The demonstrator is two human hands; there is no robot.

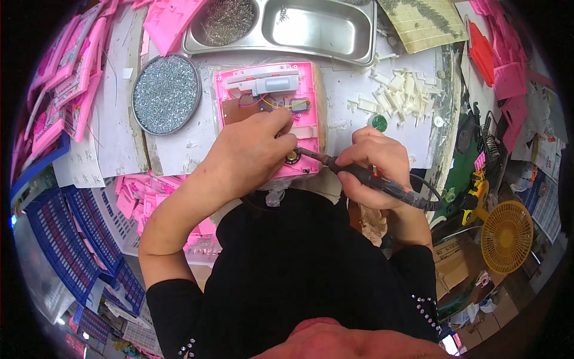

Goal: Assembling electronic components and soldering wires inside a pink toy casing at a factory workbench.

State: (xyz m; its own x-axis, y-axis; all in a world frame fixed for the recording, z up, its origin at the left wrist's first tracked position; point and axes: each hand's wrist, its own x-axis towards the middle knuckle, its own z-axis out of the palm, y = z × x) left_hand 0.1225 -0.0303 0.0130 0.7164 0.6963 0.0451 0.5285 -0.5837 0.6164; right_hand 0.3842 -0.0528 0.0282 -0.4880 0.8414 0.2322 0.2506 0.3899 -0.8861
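An open pink plastic housing [310, 81] lies in front of me, with a grey-white compartment [281, 84], a brown board [234, 111], a small motor-like part [300, 105] and thin coloured wires inside. My left hand [254, 146] rests over its lower left, fingers pinched together; what they hold is hidden. In my right hand [375, 164] is a soldering iron [371, 178] with a black handle and a cord. Its tip points left, close to my left fingertips and beside a small round speaker [292, 157] in the housing. Whether the tip touches anything cannot be made out.
A round dish of screws [166, 94] stands left. Behind is a steel tray [323, 33] with small metal parts. White plastic pieces [397, 96] and a green round item [378, 122] lie right. Pink parts, blue baskets [60, 239] and a yellow fan [507, 237] surround the table.
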